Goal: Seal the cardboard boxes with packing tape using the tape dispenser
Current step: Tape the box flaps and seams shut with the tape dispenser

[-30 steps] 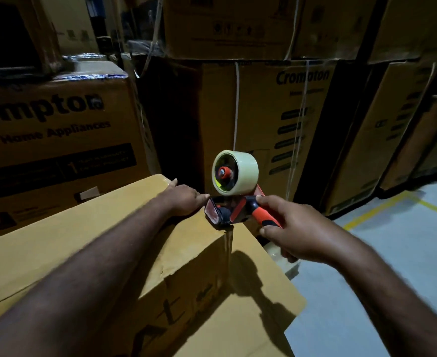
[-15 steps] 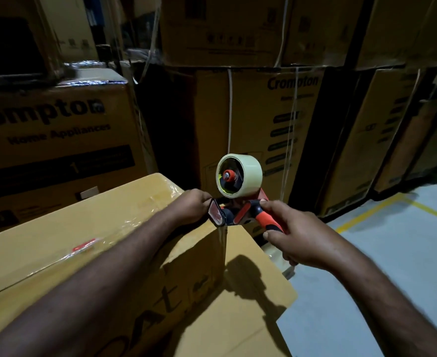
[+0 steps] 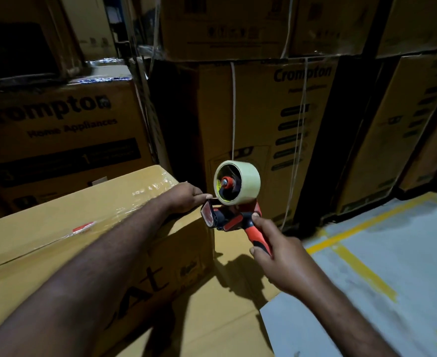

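Dim overall, low-light softness everywhere. Brightest spots are the pale roll on the tape dispenser (image 3: pixel 231 202), the cardboard box (image 3: pixel 57 228) top left of the dispenser, and the grey floor (image 3: pixel 392 253) right of it. A hard dark shadow (image 3: pixel 238 274) of the dispenser and right hand (image 3: pixel 279 258) falls on flat cardboard just below the dispenser, so the source sits overhead. There is specular glare (image 3: pixel 150 188) on the clear film left of the dispenser. The stacked cartons (image 3: pixel 276 112) behind the dispenser drop to near black in the gaps and above-left. Wide-angle bowing shows: carton edges far right of the dispenser lean. The left forearm (image 3: pixel 83 279), below-left of the dispenser, is smeared. Carton print left of the dispenser is blurred.
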Tool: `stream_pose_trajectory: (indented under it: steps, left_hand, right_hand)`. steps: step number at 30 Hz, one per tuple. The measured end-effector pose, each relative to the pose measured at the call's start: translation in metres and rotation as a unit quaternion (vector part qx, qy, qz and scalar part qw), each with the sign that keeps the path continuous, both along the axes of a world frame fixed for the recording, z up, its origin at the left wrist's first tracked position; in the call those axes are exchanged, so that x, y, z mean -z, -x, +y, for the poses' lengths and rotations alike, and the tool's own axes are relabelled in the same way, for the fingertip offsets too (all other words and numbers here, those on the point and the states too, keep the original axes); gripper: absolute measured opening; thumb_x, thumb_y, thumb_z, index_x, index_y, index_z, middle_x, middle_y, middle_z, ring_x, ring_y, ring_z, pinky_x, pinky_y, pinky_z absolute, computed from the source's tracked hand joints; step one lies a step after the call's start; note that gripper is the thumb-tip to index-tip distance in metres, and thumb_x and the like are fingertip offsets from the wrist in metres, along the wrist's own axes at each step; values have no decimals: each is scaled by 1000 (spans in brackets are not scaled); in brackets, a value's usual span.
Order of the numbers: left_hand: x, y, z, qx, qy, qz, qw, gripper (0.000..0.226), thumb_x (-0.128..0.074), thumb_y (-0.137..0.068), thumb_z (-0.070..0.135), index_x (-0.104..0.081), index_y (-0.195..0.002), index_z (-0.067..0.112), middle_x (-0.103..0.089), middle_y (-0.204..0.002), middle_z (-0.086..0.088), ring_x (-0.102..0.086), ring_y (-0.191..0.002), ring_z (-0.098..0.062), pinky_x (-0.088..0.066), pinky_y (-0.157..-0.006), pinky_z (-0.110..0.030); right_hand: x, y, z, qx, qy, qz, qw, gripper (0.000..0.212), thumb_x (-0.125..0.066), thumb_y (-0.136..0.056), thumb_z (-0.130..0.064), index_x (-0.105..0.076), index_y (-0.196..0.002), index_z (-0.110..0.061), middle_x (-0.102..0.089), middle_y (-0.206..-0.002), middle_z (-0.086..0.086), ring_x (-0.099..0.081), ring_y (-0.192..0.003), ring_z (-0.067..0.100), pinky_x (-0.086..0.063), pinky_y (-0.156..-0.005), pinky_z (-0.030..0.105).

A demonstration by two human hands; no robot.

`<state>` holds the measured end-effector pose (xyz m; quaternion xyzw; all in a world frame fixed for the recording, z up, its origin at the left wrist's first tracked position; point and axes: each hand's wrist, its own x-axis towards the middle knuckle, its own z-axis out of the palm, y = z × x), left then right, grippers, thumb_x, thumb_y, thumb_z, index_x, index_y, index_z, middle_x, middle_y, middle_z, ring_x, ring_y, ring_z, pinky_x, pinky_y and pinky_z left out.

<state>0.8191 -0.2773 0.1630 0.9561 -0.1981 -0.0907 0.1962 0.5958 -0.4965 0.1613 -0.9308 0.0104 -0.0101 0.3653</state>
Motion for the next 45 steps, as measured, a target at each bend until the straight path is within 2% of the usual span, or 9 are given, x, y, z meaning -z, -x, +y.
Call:
stream_pose_trajectory:
  steps: [6, 12, 15, 20, 25, 30, 34, 39, 45]
  left_hand:
    - [-4, 14, -9, -24, -10, -33, 999, 40, -53, -100, 54, -70, -81, 23, -68, -86, 0, -61, -78, -15, -50, -72, -35]
    - [4, 42, -25, -45, 231, 54, 970, 56, -39, -105, 54, -72, -110, 10, -73, -110, -2, -68, -103, -21, -54, -97, -42]
    - [-2, 47, -23, -43, 185, 64, 980, 52, -34, -107, 51, -67, -128, 16, -63, -119, 1, -59, -111, -16, -45, -103, -35]
    - [-11, 46, -26, -45, 170, 113, 978, 33, -48, -103, 47, -71, -88, 29, -69, -95, 7, -65, -94, -13, -47, -91, -31]
    - [-8, 44, -31, -27, 160, 144, 976, 29, -58, -99, 45, -77, -97, 23, -75, -102, 5, -69, -98, -14, -48, -100, -34]
    - [-11, 45, -35, 56, -129, 8, 990, 31, -52, -105, 37, -69, -118, 15, -63, -109, 0, -52, -102, -13, -32, -113, -40]
    - [-4, 42, -37, 53, -159, -39, 985, 33, -47, -107, 33, -53, -77, 21, -57, -81, 3, -49, -76, -7, -16, -123, -45]
    - [-10, 49, -33, 78, -134, -29, 987, 34, -44, -109, 27, -64, -132, 13, -54, -148, -2, -40, -139, -19, -1, -124, -41]
    - [1, 47, -14, 110, -213, -54, 969, 48, -36, -110, 35, -35, -157, 25, -18, -169, 2, -4, -157, -17, 6, -124, -55]
  right_hand:
    - [13, 10, -4, 0, 6, -15, 1000, 62, -49, -103, -38, -15, -153, -48, -56, -113, -3, -55, -100, 14, -39, -63, 15]
    - [24, 6, -7, -10, -23, -13, 1000, 63, -52, -102, -35, -18, -153, -47, -64, -129, 3, -62, -109, 20, -40, -64, 21]
    - [29, 6, -4, -13, -46, -21, 999, 64, -53, -102, -34, -19, -154, -47, -62, -131, 5, -61, -111, 22, -41, -76, 26]
    - [43, 13, 2, -19, -51, -48, 997, 63, -52, -102, -34, -17, -154, -45, -64, -124, 2, -61, -107, 18, -43, -77, 25]
    - [57, 21, -5, -14, -59, -64, 996, 64, -53, -102, -34, -19, -154, -47, -63, -126, 0, -59, -110, 17, -48, -83, 29]
    - [77, 36, -2, -13, -81, -32, 996, 63, -51, -102, -37, -17, -154, -49, -59, -135, -2, -57, -117, 16, -51, -90, 32]
    - [82, 27, 0, -12, -72, -40, 997, 63, -51, -102, -37, -17, -154, -49, -58, -138, -3, -56, -120, 16, -49, -88, 29]
    - [83, 15, 0, -16, -47, -44, 998, 64, -52, -102, -36, -17, -154, -49, -60, -135, -3, -59, -114, 15, -50, -84, 28]
    - [89, 5, 14, -30, -55, -51, 997, 64, -51, -102, -37, -14, -153, -48, -61, -134, -3, -59, -116, 16, -52, -90, 32]
